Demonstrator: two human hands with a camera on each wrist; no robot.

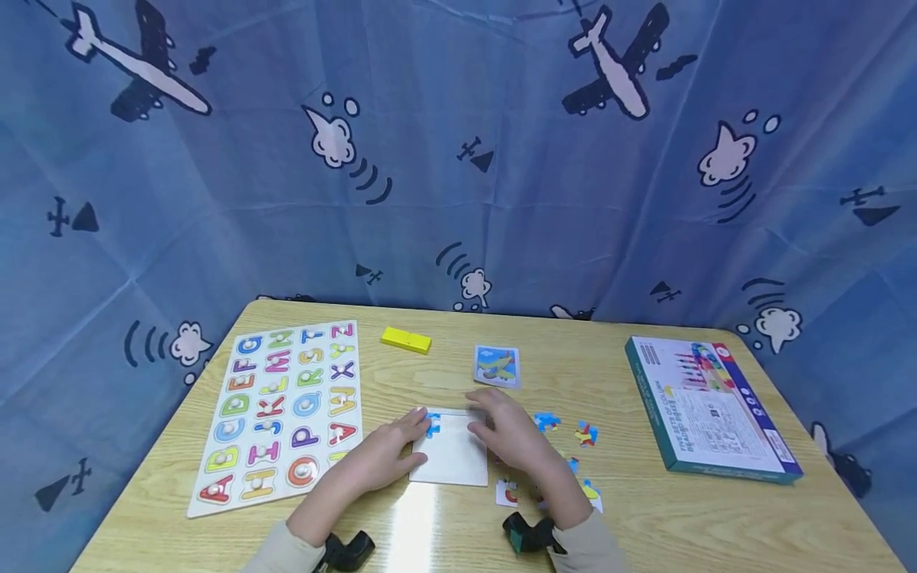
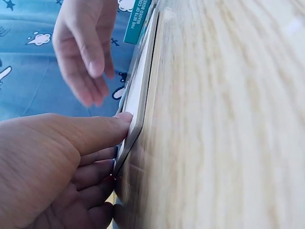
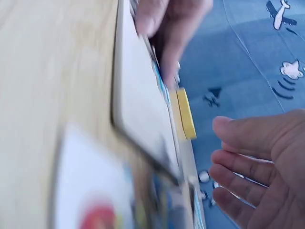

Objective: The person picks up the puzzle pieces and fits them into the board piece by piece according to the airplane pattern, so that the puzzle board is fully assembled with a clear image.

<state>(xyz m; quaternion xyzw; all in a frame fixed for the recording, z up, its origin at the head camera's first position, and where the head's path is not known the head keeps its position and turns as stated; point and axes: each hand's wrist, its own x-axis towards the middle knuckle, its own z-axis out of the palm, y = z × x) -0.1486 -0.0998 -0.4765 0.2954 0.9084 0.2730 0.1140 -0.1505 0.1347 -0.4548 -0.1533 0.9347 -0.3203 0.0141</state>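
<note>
A white square puzzle board (image 1: 451,461) lies flat on the table with one blue jigsaw piece (image 1: 433,426) at its upper left corner. My left hand (image 1: 387,451) rests at the board's left side. Its thumb touches the board's edge in the left wrist view, while the other fingers lie extended along the side. Over the board's right part hovers my right hand (image 1: 507,428), its fingers loosely spread with nothing between them in the right wrist view. Beside and partly under the right forearm lie several loose jigsaw pieces (image 1: 547,421).
An alphabet board (image 1: 275,410) with knobbed letters lies at the left. Toward the back are a yellow block (image 1: 406,340) and a small airplane picture card (image 1: 497,366). A flat teal-sided box (image 1: 709,410) lies at the right. Behind the table hangs a blue curtain (image 1: 430,159).
</note>
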